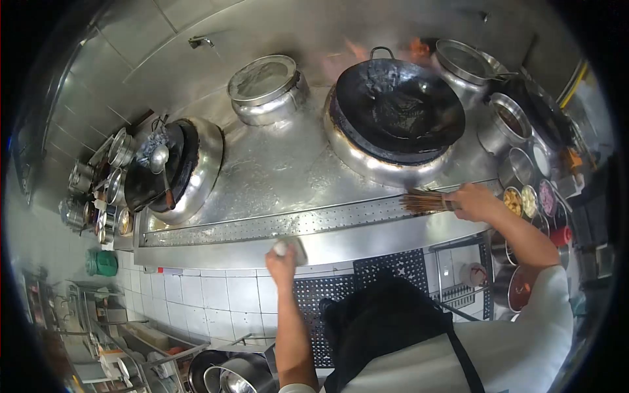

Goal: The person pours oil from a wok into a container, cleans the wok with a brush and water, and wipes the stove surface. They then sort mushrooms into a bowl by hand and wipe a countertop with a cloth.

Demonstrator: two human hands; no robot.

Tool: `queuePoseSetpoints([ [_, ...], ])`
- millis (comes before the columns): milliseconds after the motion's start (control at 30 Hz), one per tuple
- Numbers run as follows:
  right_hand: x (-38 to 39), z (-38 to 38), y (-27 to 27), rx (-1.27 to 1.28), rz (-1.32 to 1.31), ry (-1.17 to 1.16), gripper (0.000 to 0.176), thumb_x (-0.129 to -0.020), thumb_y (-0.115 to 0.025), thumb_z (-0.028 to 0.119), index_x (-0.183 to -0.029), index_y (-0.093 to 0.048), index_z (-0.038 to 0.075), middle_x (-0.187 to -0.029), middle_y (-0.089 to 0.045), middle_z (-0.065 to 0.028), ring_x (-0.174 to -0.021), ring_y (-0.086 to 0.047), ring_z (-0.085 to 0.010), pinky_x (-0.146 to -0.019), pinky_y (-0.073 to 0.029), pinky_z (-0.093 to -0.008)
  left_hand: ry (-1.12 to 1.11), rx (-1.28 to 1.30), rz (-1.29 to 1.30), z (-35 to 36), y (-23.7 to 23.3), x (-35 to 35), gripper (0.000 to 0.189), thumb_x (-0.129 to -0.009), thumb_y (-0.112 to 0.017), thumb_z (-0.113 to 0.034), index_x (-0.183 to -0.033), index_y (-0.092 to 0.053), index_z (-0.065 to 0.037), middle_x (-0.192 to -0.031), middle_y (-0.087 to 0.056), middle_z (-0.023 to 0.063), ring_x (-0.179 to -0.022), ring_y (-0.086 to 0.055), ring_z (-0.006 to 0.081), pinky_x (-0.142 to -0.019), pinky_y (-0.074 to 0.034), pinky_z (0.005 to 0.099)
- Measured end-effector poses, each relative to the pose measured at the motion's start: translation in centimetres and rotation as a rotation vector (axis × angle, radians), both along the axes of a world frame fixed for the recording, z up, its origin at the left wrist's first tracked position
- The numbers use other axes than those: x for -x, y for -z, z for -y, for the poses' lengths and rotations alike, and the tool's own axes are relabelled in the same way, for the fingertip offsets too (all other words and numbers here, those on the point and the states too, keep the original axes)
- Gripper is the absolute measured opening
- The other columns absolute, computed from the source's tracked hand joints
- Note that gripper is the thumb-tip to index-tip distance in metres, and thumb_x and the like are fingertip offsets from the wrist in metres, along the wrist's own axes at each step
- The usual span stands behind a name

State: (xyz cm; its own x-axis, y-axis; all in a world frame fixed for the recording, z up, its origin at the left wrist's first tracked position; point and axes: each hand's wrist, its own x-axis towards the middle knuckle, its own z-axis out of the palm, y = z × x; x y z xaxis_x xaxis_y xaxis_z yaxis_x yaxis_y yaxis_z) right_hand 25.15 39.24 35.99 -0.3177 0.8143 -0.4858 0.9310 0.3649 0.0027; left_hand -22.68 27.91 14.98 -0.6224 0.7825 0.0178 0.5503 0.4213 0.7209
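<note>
My right hand [473, 203] grips a bundled bamboo brush [424, 202], its bristles pointing left over the perforated strip [314, 219] along the stove's front. At the front edge, my left hand [282, 257] is closed round a pale cloth or similar item [296, 249], too small to make out. Beyond the brush, a black wok [400, 108] sits tilted on the right burner ring [367, 165], with flames behind it. The wok's inside looks wet and dark.
At left, a second wok [137, 177] holds a ladle [159, 159]. A lidded metal pot [268, 111] stands at the back. Pots and small containers of ingredients [529, 200] line the right side. Black perforated mats [314, 281] lie on the floor.
</note>
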Motion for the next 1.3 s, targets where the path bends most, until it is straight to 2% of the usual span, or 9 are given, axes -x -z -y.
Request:
queuePoseSetpoints([
  [167, 4.0, 2.1, -2.5, -0.108, -0.276, -0.005, 0.047, -0.083, -0.069, 0.022, -0.130, -0.061, 0.024, -0.100, -0.068, -0.0156, -0.099, -0.064, -0.0358, -0.088, -0.052, -0.0485, -0.305, -0.123, -0.035, 3.4, 0.5, 10.6, 0.050, -0.079, -0.080, -0.037, -0.100, -0.068, 0.006, -0.091, -0.068, 0.0235, -0.083, -0.066, 0.0371, -0.078, -0.052, 0.0446],
  [367, 25.0, 0.1, 4.0, -0.032, -0.640, -0.256, 0.043, -0.087, -0.064, 0.020, -0.130, -0.059, 0.022, -0.099, -0.066, -0.0168, -0.098, -0.065, -0.0369, -0.082, -0.053, -0.0478, -0.318, -0.274, 0.156, 1.4, -1.7, 15.5, 0.052, -0.082, -0.078, -0.038, -0.106, -0.068, 0.007, -0.099, -0.071, 0.0223, -0.088, -0.068, 0.0333, -0.082, -0.053, 0.0400],
  [600, 33.4, -6.3, 2.4, 0.186, -0.190, -0.357, 0.049, -0.078, -0.066, 0.018, -0.127, -0.065, 0.021, -0.112, -0.069, -0.0168, -0.103, -0.065, -0.0376, -0.092, -0.051, -0.0465, -0.318, -0.126, -0.074, 9.7, -4.6, 28.6, 0.053, -0.082, -0.078, -0.038, -0.110, -0.063, 0.005, -0.103, -0.067, 0.0225, -0.093, -0.064, 0.0347, -0.085, -0.050, 0.0453],
  [800, 43.5, -17.1, -1.6, 0.107, -0.241, -0.424, 0.033, -0.076, -0.065, 0.029, -0.102, -0.074, 0.011, -0.101, -0.071, -0.0177, -0.092, -0.067, -0.0366, -0.081, -0.052, -0.0459, -0.317, -0.190, 0.000, 14.2, -6.6, 39.9, 0.042, -0.088, -0.075, -0.026, -0.111, -0.061, 0.006, -0.101, -0.067, 0.0181, -0.088, -0.063, 0.0257, -0.079, -0.052, 0.0388],
  [967, 50.8, -24.7, 8.6, -0.178, -0.239, -0.107, 0.029, -0.084, -0.058, 0.029, -0.099, -0.072, 0.010, -0.096, -0.068, -0.0221, -0.082, -0.066, -0.0413, -0.074, -0.052, -0.0478, -0.092, -0.105, 0.046, 9.0, -7.4, 43.2, 0.041, -0.088, -0.074, -0.018, -0.116, -0.059, 0.008, -0.101, -0.062, 0.0183, -0.096, -0.059, 0.0299, -0.090, -0.047, 0.0405],
  [1033, 44.7, -20.0, 8.0, -0.189, -0.376, -0.115, 0.049, -0.078, -0.067, 0.034, -0.123, -0.067, 0.014, -0.101, -0.072, -0.0165, -0.095, -0.067, -0.0390, -0.087, -0.052, -0.0473, -0.112, -0.093, -0.086, 13.2, -5.5, 46.3, 0.039, -0.088, -0.074, -0.022, -0.110, -0.058, 0.007, -0.101, -0.065, 0.0171, -0.091, -0.060, 0.0234, -0.081, -0.050, 0.0381],
  [1100, 35.5, -22.2, 11.5, -0.271, -0.474, -0.058, 0.058, -0.079, -0.067, 0.036, -0.131, -0.062, 0.011, -0.094, -0.073, -0.0163, -0.080, -0.071, -0.0346, -0.076, -0.056, -0.0448, -0.241, -0.177, 0.156, 17.0, -4.6, 48.0, 0.038, -0.089, -0.073, -0.023, -0.108, -0.058, 0.006, -0.102, -0.065, 0.0159, -0.088, -0.060, 0.0218, -0.079, -0.051, 0.0374],
  [1200, 38.4, -24.5, 4.5, -0.219, -0.486, 0.548, 0.061, -0.078, -0.067, 0.036, -0.131, -0.061, 0.008, -0.081, -0.071, -0.0169, -0.056, -0.067, -0.0254, -0.055, -0.056, -0.0378, -0.280, 0.194, -0.059, 16.2, -8.1, 47.7, 0.049, -0.089, -0.074, -0.025, -0.122, -0.058, 0.008, -0.113, -0.066, 0.0187, -0.099, -0.064, 0.0272, -0.087, -0.053, 0.0411],
  [1300, 38.2, -32.9, 8.7, -0.253, -0.410, 0.678, 0.052, -0.077, -0.064, 0.031, -0.123, -0.066, 0.006, -0.074, -0.069, -0.0166, -0.050, -0.065, -0.0238, -0.054, -0.057, -0.0347, -0.145, -0.013, 0.015, 14.8, -5.1, 50.1, 0.036, -0.090, -0.073, -0.024, -0.102, -0.059, 0.006, -0.095, -0.065, 0.0145, -0.083, -0.059, 0.0200, -0.074, -0.050, 0.0357],
])
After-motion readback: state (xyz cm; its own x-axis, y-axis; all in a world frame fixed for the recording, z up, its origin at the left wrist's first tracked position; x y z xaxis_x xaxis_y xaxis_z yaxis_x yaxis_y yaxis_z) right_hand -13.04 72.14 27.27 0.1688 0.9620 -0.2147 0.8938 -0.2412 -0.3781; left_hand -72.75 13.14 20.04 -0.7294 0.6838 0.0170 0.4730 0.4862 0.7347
